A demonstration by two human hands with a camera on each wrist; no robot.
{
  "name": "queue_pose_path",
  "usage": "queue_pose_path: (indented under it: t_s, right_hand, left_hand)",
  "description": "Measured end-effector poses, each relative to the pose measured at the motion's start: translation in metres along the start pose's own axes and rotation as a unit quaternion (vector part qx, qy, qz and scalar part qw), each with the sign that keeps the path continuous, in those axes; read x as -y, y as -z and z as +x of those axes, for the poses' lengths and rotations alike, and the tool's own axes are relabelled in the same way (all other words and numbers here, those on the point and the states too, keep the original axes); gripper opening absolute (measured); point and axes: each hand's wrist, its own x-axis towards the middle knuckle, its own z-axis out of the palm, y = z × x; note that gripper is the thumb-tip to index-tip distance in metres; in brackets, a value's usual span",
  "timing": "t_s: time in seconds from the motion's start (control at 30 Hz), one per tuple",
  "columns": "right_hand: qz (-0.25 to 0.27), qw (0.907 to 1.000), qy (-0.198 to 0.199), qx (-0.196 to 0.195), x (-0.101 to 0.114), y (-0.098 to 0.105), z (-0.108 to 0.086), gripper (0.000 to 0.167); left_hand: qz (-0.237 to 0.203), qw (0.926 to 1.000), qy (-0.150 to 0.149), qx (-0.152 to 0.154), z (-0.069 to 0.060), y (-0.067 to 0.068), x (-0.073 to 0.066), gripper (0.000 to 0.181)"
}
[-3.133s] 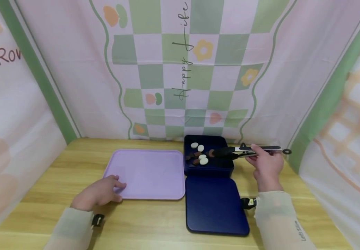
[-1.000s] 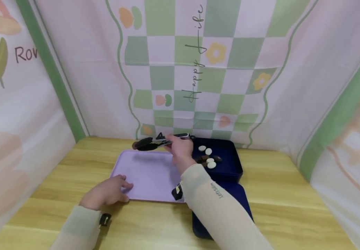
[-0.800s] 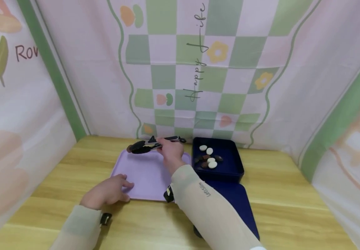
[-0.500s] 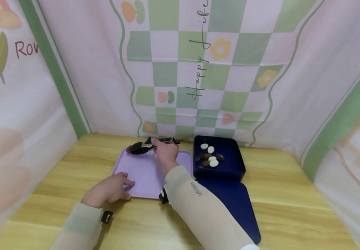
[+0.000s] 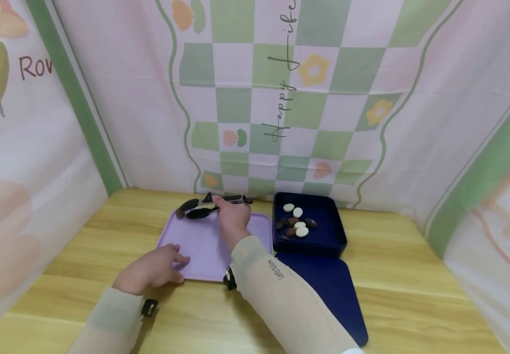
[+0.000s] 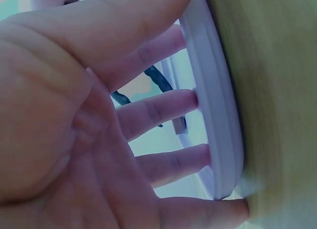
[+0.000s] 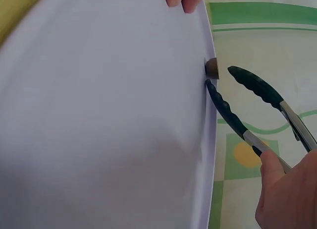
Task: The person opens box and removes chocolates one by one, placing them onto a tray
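Head: a small, dark brown piece (image 5: 180, 213) sits at the lilac tray's (image 5: 204, 248) far left corner, beside spread black-tipped tongs (image 5: 206, 201) gripped by the right hand (image 5: 234, 216). Left wrist: the left hand (image 6: 81, 120), fingers straight, touches the tray's rim. Right wrist: one tong tip is just beside the piece.

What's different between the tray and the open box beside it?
The tray is pale purple; the box is dark blue. The tray is shallow, the box deeper-walled. The box holds several white and brown pieces, while the tray shows one brown piece at its far edge. Both have rounded corners.
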Motion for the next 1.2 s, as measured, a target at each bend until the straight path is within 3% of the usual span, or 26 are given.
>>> queue_pose_path:
  t_s: [0.2, 0.5, 0.7, 0.93, 1.2]
  right_hand:
    - [-0.039, 0.9991, -0.013, -0.008, 0.008, 0.008, 0.001, 0.056]
    - [-0.007, 0.9995, 0.000, 0.032, 0.021, 0.039, 0.006, 0.051]
    - [0.039, 0.9970, 0.024, 0.061, 0.054, 0.075, 0.015, 0.046]
    - [0.090, 0.9942, 0.044, 0.039, 0.094, 0.115, 0.033, 0.051]
    - [0.083, 0.9956, 0.042, -0.001, 0.128, 0.176, 0.058, 0.063]
  left_hand:
    - [-0.004, 1.0000, 0.000, -0.001, 0.000, 0.000, -0.001, 0.044]
    - [-0.010, 0.9999, 0.003, -0.004, -0.002, -0.003, -0.003, 0.044]
    - [-0.013, 0.9999, 0.004, -0.005, -0.003, -0.004, -0.003, 0.043]
    - [-0.007, 0.9999, -0.005, -0.006, -0.004, -0.001, -0.001, 0.045]
    - [-0.011, 0.9999, -0.005, -0.001, 0.000, -0.004, 0.000, 0.047]
